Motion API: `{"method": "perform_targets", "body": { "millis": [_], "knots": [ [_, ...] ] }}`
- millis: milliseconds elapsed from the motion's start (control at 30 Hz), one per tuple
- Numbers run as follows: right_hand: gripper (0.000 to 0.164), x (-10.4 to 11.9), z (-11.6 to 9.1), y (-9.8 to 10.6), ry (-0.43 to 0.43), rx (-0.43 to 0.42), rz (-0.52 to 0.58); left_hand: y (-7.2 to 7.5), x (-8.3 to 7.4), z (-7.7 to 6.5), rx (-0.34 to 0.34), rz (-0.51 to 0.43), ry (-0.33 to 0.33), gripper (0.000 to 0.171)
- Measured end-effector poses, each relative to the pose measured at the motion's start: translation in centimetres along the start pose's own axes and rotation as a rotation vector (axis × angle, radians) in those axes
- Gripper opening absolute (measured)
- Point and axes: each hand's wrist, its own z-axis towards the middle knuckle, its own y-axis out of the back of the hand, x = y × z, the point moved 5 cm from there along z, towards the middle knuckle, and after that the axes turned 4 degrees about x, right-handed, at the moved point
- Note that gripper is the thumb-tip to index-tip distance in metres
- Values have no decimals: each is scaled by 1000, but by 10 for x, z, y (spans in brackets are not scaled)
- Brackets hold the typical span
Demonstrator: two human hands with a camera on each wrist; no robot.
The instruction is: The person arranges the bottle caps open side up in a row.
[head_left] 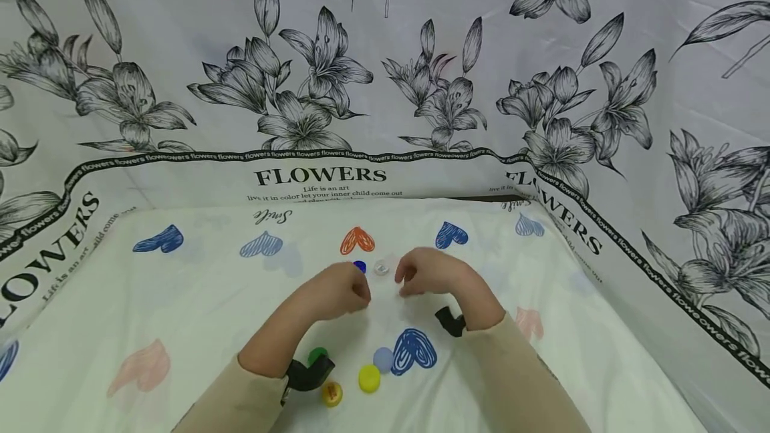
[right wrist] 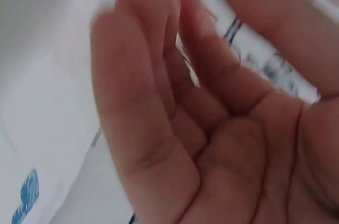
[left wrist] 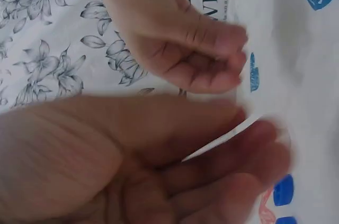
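Note:
My left hand [head_left: 343,293] hovers over the cloth with its fingers loosely bent. A white gap shows between its thumb and fingers [left wrist: 254,155] in the left wrist view, and nothing is held there. Just past its knuckles lies a small dark blue disc [head_left: 359,266], partly hidden by the hand. A clear round piece [head_left: 381,267] lies between the two hands. Facing the left hand from the other side, my right hand [head_left: 430,272] has loosely curved fingers. Its palm and fingers [right wrist: 143,86] hold nothing in the right wrist view, the thumb standing apart.
Nearer me lie a green disc [head_left: 317,355], partly behind the left wrist strap [head_left: 309,374], a pale blue disc [head_left: 383,359], a yellow disc [head_left: 369,378] and a golden-yellow cap [head_left: 331,393] with marks on top. The white cloth [head_left: 210,313] carries printed hearts; a flowered curtain [head_left: 373,105] hangs behind.

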Motion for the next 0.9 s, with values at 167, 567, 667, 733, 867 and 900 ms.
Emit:
{"method": "perform_targets", "body": {
  "millis": [167,567,667,733,867,900],
  "knots": [
    [18,19,-24,-49,15,237,-148,-28,-2,-9,232,87,-27,18],
    [24,21,-18,-75,56,229,-242,-50,-7,-2,336,99,-66,23],
    [19,19,-17,-67,78,208,-195,-45,-7,0,300,70,-71,18],
    [14,17,-16,-59,89,181,-155,-40,-4,2,257,26,-55,12],
    [7,14,-11,-40,100,93,-48,-27,5,10,134,-101,-33,11],
    [8,14,-9,-35,107,64,-24,-24,7,13,95,-130,-33,14]
  ]
}}
